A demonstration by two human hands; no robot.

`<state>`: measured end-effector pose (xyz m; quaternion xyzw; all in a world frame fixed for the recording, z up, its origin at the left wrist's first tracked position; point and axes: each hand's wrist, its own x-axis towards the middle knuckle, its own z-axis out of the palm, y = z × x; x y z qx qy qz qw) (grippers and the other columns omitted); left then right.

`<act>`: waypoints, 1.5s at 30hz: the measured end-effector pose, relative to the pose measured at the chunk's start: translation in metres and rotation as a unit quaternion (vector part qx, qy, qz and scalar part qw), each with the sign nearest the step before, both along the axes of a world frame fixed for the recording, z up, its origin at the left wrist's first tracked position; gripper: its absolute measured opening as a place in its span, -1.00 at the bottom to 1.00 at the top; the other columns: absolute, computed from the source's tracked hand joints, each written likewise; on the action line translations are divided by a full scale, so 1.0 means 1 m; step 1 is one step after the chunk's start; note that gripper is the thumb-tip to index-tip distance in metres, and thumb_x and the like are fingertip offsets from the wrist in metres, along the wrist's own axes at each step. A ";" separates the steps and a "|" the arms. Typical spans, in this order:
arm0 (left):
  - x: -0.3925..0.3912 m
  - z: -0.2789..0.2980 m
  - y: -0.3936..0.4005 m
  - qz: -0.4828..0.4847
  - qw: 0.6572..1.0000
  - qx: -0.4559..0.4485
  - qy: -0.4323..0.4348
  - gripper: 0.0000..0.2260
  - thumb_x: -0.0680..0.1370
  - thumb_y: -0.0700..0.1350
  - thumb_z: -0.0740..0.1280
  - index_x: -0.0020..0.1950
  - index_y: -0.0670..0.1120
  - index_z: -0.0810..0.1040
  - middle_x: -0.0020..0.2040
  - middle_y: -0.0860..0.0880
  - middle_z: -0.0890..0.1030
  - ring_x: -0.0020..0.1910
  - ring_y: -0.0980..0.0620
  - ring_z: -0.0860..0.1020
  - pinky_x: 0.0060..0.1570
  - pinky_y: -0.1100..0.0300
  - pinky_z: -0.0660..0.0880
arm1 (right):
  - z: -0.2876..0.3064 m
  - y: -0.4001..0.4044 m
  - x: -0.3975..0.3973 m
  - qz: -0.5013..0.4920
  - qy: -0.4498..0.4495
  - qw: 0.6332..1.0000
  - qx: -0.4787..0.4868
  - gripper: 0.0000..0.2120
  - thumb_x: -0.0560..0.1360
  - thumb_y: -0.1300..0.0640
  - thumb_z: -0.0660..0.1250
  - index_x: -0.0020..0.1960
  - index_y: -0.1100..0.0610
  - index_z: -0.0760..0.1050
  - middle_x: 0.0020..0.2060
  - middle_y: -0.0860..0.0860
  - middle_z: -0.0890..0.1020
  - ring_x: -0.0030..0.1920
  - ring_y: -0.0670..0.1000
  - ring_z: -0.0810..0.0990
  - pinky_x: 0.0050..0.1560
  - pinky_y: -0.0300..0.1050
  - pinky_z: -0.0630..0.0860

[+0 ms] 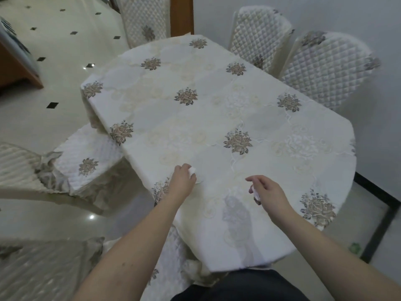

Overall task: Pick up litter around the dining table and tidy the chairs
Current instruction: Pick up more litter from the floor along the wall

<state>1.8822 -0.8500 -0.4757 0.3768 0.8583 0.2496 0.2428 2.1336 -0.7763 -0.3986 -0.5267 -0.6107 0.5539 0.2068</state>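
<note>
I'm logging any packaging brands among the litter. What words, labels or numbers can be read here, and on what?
None can be read. The white scraps in the left hand and right hand look blank; the tablecloth bears only flower patterns. The green scrap on the floor is too blurred.

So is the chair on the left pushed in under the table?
No. The chair stands pulled out, its seat clear of the table edge.

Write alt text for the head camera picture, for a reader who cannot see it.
Over a dining table covered by a cream floral tablecloth, the left hand grips a small white crumpled paper scrap and the right hand pinches another white paper scrap. Chairs with cream quilted covers stand around the table.
</note>
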 end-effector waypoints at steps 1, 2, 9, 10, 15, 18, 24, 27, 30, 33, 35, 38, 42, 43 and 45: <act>0.001 -0.002 0.001 -0.023 1.000 0.000 0.010 -0.66 0.55 -0.10 0.29 0.31 -0.14 0.41 0.18 -0.17 0.39 0.03 -0.19 0.50 -0.09 0.12 0.38 | -0.001 0.001 -0.001 -0.004 -0.001 1.000 0.000 -0.77 0.61 0.09 0.16 -0.07 0.03 0.59 -0.37 0.00 0.52 -0.45 -0.03 0.40 -0.39 -0.16 0.36; -0.002 -0.007 0.003 -0.046 0.999 -0.004 0.015 -0.61 0.54 -0.08 0.32 0.34 -0.13 0.39 0.21 -0.16 0.35 0.04 -0.18 0.49 -0.09 0.13 0.37 | -0.004 0.003 -0.002 -0.011 -0.003 1.000 0.001 -0.76 0.61 0.09 0.15 -0.09 0.03 0.58 -0.42 0.00 0.47 -0.44 -0.01 0.39 -0.39 -0.13 0.36; -0.010 -0.022 0.003 -0.077 0.996 -0.017 0.046 -0.63 0.46 -0.08 0.44 0.20 -0.20 0.49 0.16 -0.19 0.35 -0.02 -0.08 0.40 -0.05 0.11 0.42 | -0.003 -0.001 -0.002 -0.047 0.028 0.998 -0.027 -0.75 0.62 0.11 0.11 -0.19 0.15 0.43 -0.45 0.01 0.32 -0.49 -0.01 0.28 -0.42 -0.12 0.28; -0.012 -0.022 0.003 -0.091 0.994 -0.022 0.058 -0.64 0.46 -0.08 0.45 0.17 -0.22 0.51 0.15 -0.20 0.36 0.02 -0.09 0.40 -0.02 0.09 0.42 | -0.003 -0.002 -0.002 -0.046 0.031 0.998 -0.025 -0.72 0.63 0.07 0.09 -0.19 0.15 0.40 -0.45 0.01 0.31 -0.49 -0.01 0.28 -0.42 -0.12 0.29; -0.022 -0.030 0.003 -0.093 0.992 -0.050 0.067 -0.57 0.42 0.09 0.46 0.17 -0.14 0.56 0.14 -0.15 0.40 0.12 -0.16 0.40 0.10 0.10 0.37 | 0.000 -0.005 -0.002 -0.079 0.056 0.994 -0.042 -0.64 0.64 -0.06 0.08 -0.23 0.14 0.33 -0.43 0.03 0.29 -0.47 0.01 0.27 -0.37 -0.08 0.31; -0.024 -0.031 0.004 -0.102 0.990 -0.071 0.070 -0.55 0.42 0.17 0.43 0.19 -0.09 0.57 0.15 -0.13 0.46 0.16 -0.15 0.42 0.13 0.07 0.39 | 0.002 -0.008 0.001 -0.090 0.065 0.993 -0.043 -0.62 0.63 -0.10 0.08 -0.23 0.12 0.35 -0.41 0.01 0.34 -0.48 0.00 0.30 -0.33 -0.05 0.31; 0.000 -0.015 0.004 -0.028 0.985 0.024 -0.171 -0.80 0.41 0.06 0.46 -0.13 0.00 0.53 -0.14 -0.09 0.57 -0.25 -0.05 0.54 -0.27 0.16 0.45 | 0.010 -0.020 0.015 -0.119 0.074 0.989 -0.045 -0.65 0.64 -0.06 0.07 -0.15 0.16 0.41 -0.39 0.01 0.34 -0.45 -0.02 0.32 -0.35 -0.11 0.34; 0.021 0.003 0.000 -0.003 0.926 0.099 -0.365 -0.79 0.42 -0.04 0.51 -0.14 -0.06 0.50 -0.27 -0.11 0.57 -0.38 -0.03 0.51 -0.37 0.16 0.42 | 0.011 -0.024 0.025 -0.134 0.075 0.987 -0.037 -0.67 0.64 -0.04 0.07 -0.11 0.16 0.43 -0.37 0.02 0.35 -0.44 -0.01 0.34 -0.34 -0.12 0.36; 0.047 0.021 0.001 -0.005 0.874 0.147 -0.464 -0.75 0.40 -0.15 0.52 -0.07 -0.13 0.48 -0.27 -0.07 0.58 -0.27 -0.01 0.57 -0.25 0.15 0.49 | 0.013 -0.027 0.037 -0.174 0.108 0.979 -0.012 -0.76 0.63 0.05 0.15 -0.15 0.11 0.46 -0.40 0.00 0.35 -0.44 -0.02 0.30 -0.36 -0.10 0.33; 0.075 0.037 0.001 -0.019 0.825 0.158 -0.542 -0.68 0.34 -0.14 0.51 -0.07 -0.11 0.41 -0.22 -0.04 0.57 -0.22 0.03 0.59 -0.20 0.18 0.51 | 0.013 -0.031 0.059 -0.198 0.125 0.972 0.023 -0.89 0.54 0.00 0.31 -0.17 -0.07 0.52 -0.40 -0.12 0.43 -0.40 -0.08 0.34 -0.27 -0.06 0.32; 0.096 0.047 0.000 -0.026 0.805 0.156 -0.572 -0.69 0.32 -0.13 0.51 -0.10 -0.07 0.40 -0.19 -0.03 0.58 -0.20 0.04 0.59 -0.18 0.18 0.52 | 0.015 -0.036 0.075 -0.205 0.143 0.968 0.031 -0.92 0.44 -0.05 0.41 -0.12 -0.09 0.53 -0.32 -0.11 0.47 -0.31 -0.06 0.39 -0.19 -0.04 0.34; 0.126 0.055 -0.003 -0.039 0.791 0.141 -0.594 -0.73 0.35 -0.15 0.47 -0.18 -0.04 0.36 -0.19 -0.01 0.58 -0.18 0.07 0.60 -0.20 0.20 0.53 | 0.023 -0.050 0.099 -0.236 0.200 0.951 0.007 -0.88 0.48 0.13 0.38 -0.01 0.03 0.49 -0.22 -0.05 0.51 -0.23 -0.08 0.50 -0.17 -0.16 0.42; 0.171 0.062 -0.011 -0.059 0.777 0.129 -0.614 -0.72 0.38 -0.18 0.45 -0.21 -0.02 0.32 -0.10 -0.03 0.59 -0.11 0.05 0.64 -0.16 0.21 0.55 | 0.039 -0.076 0.139 -0.287 0.322 0.901 -0.052 -0.58 0.20 0.00 0.46 0.00 0.11 0.48 -0.31 -0.17 0.65 -0.32 -0.23 0.60 -0.32 -0.33 0.51; 0.184 0.064 -0.015 -0.062 0.770 0.127 -0.622 -0.73 0.38 -0.19 0.44 -0.21 -0.03 0.33 -0.09 -0.05 0.61 -0.09 0.03 0.64 -0.15 0.21 0.56 | 0.041 -0.084 0.152 -0.298 0.335 0.892 -0.056 -0.57 0.19 -0.02 0.46 0.00 0.11 0.49 -0.30 -0.16 0.66 -0.31 -0.22 0.61 -0.33 -0.34 0.50; 0.212 0.070 -0.025 -0.074 0.757 0.120 -0.639 -0.78 0.39 -0.20 0.41 -0.22 -0.07 0.35 -0.04 -0.10 0.65 -0.03 -0.01 0.65 -0.12 0.18 0.57 | 0.046 -0.103 0.178 -0.327 0.347 0.876 -0.065 -0.77 0.38 0.07 0.39 -0.02 0.14 0.49 -0.35 -0.13 0.65 -0.36 -0.20 0.58 -0.34 -0.33 0.49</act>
